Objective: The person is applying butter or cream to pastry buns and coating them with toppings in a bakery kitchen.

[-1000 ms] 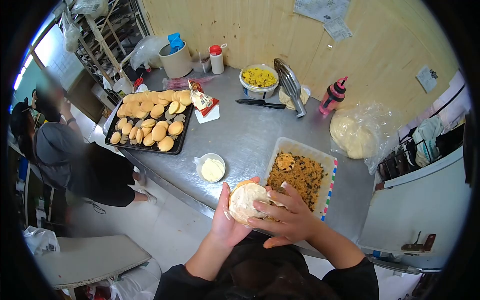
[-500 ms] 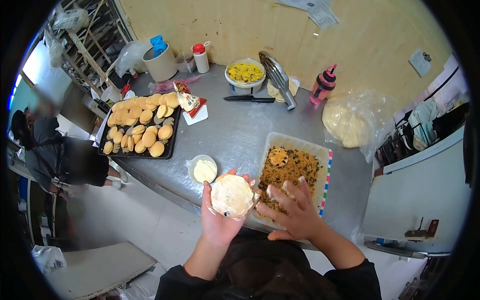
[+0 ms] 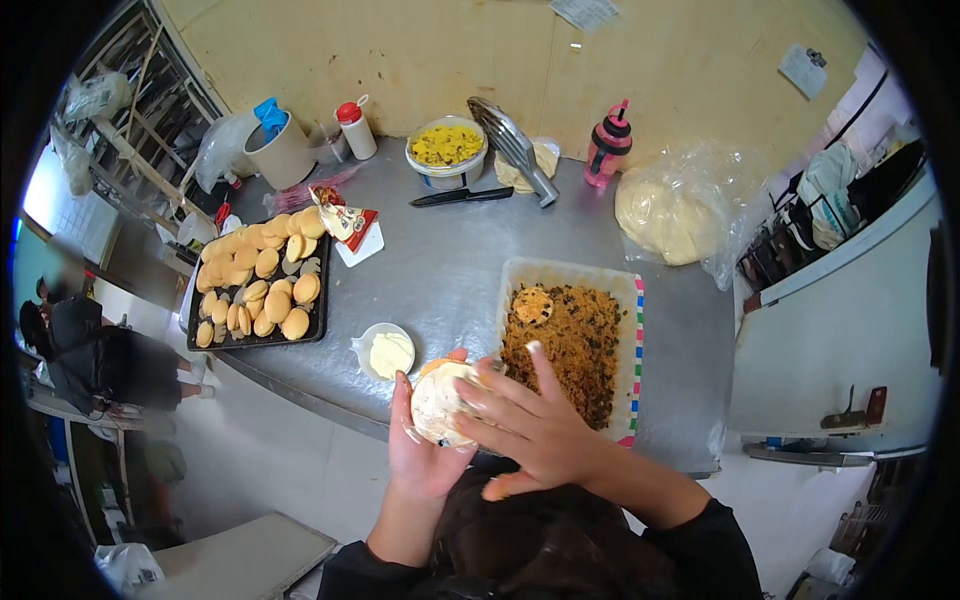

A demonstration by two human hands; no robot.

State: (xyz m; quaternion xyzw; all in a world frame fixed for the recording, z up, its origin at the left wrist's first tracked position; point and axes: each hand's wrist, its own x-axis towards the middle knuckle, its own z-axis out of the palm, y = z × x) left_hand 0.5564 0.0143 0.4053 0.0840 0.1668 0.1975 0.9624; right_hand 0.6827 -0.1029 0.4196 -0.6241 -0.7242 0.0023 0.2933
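Note:
A round bun [image 3: 440, 402] coated with white cream rests in my left hand [image 3: 420, 462], whose fingers curl round its edge. My right hand [image 3: 535, 430] is spread, its fingertips touching or just over the right part of the cream. Beyond my left hand is a small white bowl [image 3: 362, 347] of pale cream. To the right, partly behind my right hand, stands a clear tub [image 3: 628, 330] of crumbly orange-brown filling with dark bits, and a round piece [image 3: 532, 306] coated in the same filling lies in it.
A black tray [image 3: 318, 300] of small round cakes stands at the left. Toward the wall are a knife [image 3: 462, 197], a tub of yellow food [image 3: 447, 147], metal tongs [image 3: 515, 150], a pink bottle [image 3: 608, 148] and bagged dough [image 3: 668, 215]. Two people [image 3: 95, 345] stand far left.
My right hand has moved left from beside the tub onto or just over the cream-coated bun. The whole view has shifted, with table items appearing further left.

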